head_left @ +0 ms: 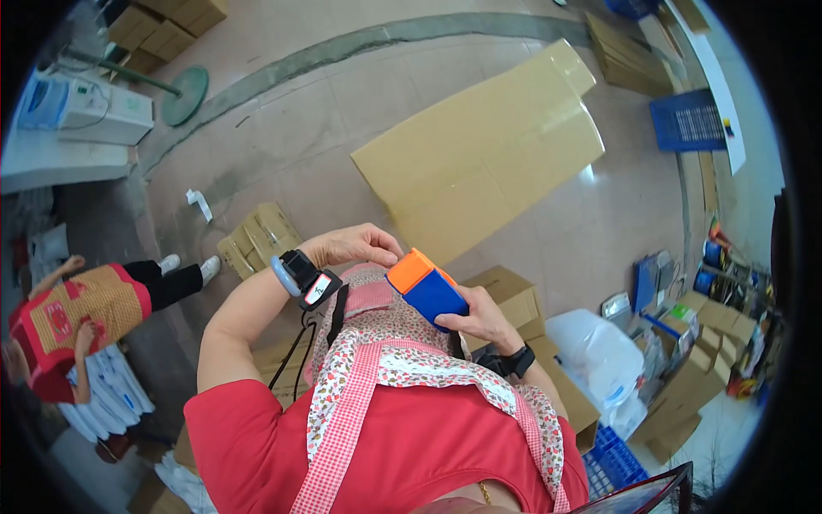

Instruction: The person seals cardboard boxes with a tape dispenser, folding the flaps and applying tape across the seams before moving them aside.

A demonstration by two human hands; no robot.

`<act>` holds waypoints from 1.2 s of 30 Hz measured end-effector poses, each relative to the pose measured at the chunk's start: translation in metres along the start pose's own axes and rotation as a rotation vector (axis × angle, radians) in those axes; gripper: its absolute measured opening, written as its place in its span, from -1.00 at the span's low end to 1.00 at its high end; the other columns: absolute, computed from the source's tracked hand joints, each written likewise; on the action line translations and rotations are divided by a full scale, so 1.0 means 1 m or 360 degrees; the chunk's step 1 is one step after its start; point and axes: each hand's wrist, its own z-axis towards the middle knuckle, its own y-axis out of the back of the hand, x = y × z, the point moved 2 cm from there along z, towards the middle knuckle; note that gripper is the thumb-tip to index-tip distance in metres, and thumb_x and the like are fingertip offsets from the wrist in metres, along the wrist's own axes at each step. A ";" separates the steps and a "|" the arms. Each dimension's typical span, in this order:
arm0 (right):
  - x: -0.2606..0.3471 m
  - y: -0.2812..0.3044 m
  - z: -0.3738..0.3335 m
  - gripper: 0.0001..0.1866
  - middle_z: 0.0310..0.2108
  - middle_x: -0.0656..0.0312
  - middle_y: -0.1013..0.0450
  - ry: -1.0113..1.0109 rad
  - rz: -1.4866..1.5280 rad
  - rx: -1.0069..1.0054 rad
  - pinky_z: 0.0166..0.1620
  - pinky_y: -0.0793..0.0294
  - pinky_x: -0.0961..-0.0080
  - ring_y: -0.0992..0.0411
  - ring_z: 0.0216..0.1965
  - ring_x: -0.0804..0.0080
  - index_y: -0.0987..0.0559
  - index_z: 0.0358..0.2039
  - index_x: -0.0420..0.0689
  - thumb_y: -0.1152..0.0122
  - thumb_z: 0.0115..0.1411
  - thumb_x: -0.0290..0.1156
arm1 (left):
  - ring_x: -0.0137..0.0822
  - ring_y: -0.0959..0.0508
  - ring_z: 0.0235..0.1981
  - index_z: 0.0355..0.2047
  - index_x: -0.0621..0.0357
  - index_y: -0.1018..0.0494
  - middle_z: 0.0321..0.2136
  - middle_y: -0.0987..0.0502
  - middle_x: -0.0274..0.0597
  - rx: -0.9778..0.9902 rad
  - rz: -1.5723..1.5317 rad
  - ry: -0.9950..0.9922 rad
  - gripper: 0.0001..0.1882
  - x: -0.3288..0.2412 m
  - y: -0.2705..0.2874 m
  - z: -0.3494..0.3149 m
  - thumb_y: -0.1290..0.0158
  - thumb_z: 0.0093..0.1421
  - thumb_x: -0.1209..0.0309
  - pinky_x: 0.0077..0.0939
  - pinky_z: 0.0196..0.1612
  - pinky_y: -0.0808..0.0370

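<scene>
In front of my apron I hold a small box-shaped thing, blue with an orange end, tilted toward the upper left. My right hand is wrapped round its blue lower part, thumb across the near face. My left hand is at the orange end, its fingers curled together in a pinch against or right beside the corner. Whether anything small is between those fingertips is too fine to make out. A black device with a cable is strapped to my left wrist, and a black band is on my right.
A large flat cardboard sheet lies on the floor ahead. Cardboard boxes and a clear plastic bag are at my right. A folded carton lies to the left. Another person in an apron stands far left.
</scene>
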 end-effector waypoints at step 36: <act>-0.133 -0.070 -0.190 -0.62 -0.55 0.27 -0.49 -0.0485 0.0153 -0.0765 -0.38 -0.43 0.60 -0.41 -0.51 0.63 -0.57 -0.32 -0.32 -0.31 -0.01 -0.24 | -0.51 -0.45 -0.40 -0.37 0.24 -0.54 -0.51 -0.53 -0.34 -0.1065 0.0977 -0.0151 -0.73 0.002 0.122 0.026 -0.02 0.18 0.26 -0.60 -0.21 -0.35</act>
